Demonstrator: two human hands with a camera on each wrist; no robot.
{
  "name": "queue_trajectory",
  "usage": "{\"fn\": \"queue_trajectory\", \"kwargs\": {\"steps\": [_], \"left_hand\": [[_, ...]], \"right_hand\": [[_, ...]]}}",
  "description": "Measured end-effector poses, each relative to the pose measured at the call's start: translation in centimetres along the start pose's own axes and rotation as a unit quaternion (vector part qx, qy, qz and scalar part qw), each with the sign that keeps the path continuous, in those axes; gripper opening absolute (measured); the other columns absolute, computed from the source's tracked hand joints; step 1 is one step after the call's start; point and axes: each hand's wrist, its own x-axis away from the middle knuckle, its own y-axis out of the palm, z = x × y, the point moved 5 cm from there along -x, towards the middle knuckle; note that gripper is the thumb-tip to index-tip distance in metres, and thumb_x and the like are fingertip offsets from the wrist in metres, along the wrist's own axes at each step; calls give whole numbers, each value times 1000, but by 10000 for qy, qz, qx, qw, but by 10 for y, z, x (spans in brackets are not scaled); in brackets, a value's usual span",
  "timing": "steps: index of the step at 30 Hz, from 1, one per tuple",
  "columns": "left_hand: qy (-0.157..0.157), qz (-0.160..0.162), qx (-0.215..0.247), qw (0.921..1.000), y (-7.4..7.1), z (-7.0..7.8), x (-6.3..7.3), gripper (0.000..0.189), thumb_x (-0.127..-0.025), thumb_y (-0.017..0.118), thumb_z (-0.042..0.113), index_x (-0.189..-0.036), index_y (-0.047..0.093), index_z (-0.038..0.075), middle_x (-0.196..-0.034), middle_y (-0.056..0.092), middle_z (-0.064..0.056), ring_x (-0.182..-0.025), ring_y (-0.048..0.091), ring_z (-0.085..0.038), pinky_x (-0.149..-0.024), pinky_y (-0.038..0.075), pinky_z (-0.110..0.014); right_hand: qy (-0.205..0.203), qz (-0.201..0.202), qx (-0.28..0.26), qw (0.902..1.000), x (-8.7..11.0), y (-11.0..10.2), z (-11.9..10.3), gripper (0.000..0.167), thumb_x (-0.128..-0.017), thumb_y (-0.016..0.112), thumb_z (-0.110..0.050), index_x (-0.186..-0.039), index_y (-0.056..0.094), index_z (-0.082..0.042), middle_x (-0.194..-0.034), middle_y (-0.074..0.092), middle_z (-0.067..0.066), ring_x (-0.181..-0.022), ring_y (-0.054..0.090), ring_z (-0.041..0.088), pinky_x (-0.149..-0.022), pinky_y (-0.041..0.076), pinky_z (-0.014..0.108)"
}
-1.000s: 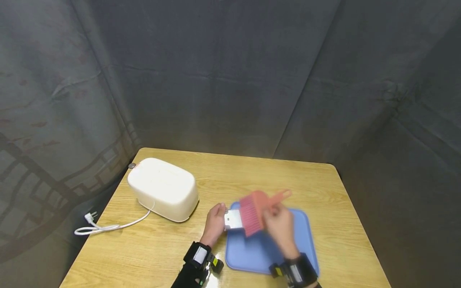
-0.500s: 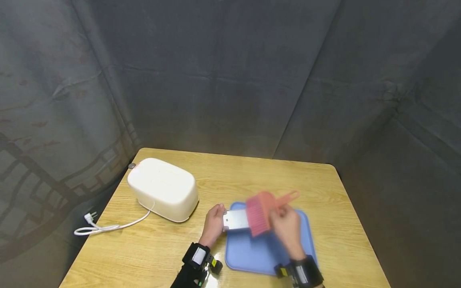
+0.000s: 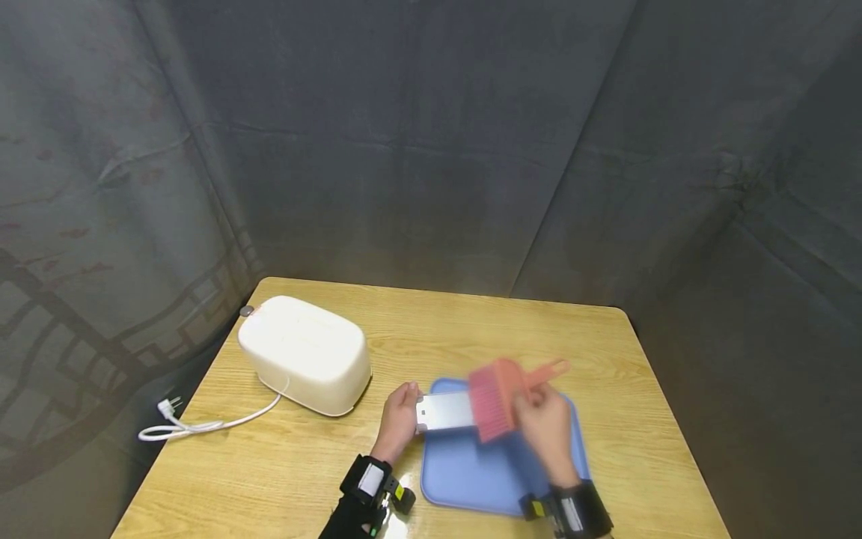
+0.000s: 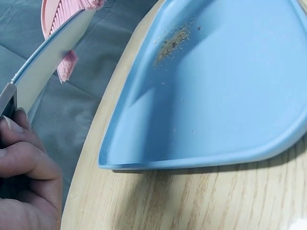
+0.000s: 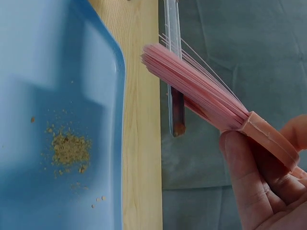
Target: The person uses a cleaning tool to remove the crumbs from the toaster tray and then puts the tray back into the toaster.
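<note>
My left hand (image 3: pixel 397 421) grips one end of a flat, silvery crumb tray (image 3: pixel 443 412), held above the blue tray (image 3: pixel 465 479). In my right hand (image 3: pixel 547 433) is a small salmon-coloured brush (image 3: pixel 501 393) with pink bristles, pinched at its head near the handle. The bristles lie across the far part of the crumb tray. Seen from the right wrist, the bristles (image 5: pixel 194 81) straddle the plate's edge, whose end corner (image 5: pixel 177 127) looks brownish. A pile of tan crumbs (image 5: pixel 71 149) lies on the blue tray, also visible as scattered crumbs (image 4: pixel 173 44) from the left wrist.
A cream-coloured toaster-like appliance (image 3: pixel 306 352) stands at the table's back left. Its white cord (image 3: pixel 222 425) runs left, the plug (image 3: pixel 168 408) at the table's left edge. A small dark round object (image 3: pixel 246 310) sits at the back left edge. Grey cloth (image 3: pixel 431 150) hangs behind the wooden table (image 3: pixel 269 479).
My right hand has moved the brush rightward along the crumb tray, uncovering more of its surface. The left hand has shifted only slightly left. The appliance and blue tray have stayed put.
</note>
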Motion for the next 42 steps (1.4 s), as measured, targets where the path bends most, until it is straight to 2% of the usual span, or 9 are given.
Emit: {"fn": "queue_trajectory", "kwargs": {"steps": [23,31,42], "left_hand": [[86,26,-113,9999,-4,2,-1,41,-112,43,26,-96,66,-4,-85,64,-10,-78,55,-15,-73,44,-30],[60,8,-116,9999,-6,2,-1,41,-112,42,26,-95,65,-2,-85,64,-10,-78,55,-14,-73,44,-30],[83,40,-198,9998,-5,-1,-3,38,-112,42,23,-95,66,-2,-86,64,-10,-78,55,-15,-74,44,-31]], "right_hand": [[269,91,110,9995,-6,-14,11,19,-93,64,-6,-106,69,7,-88,75,23,-59,60,13,-51,49,26],[188,252,247,9992,-8,-19,15,13,-91,65,-5,-98,69,6,-80,73,19,-56,57,13,-50,47,26],[248,296,257,9989,-7,-25,14,15,-92,65,-7,-99,69,5,-79,73,18,-56,58,12,-50,47,26]]}}
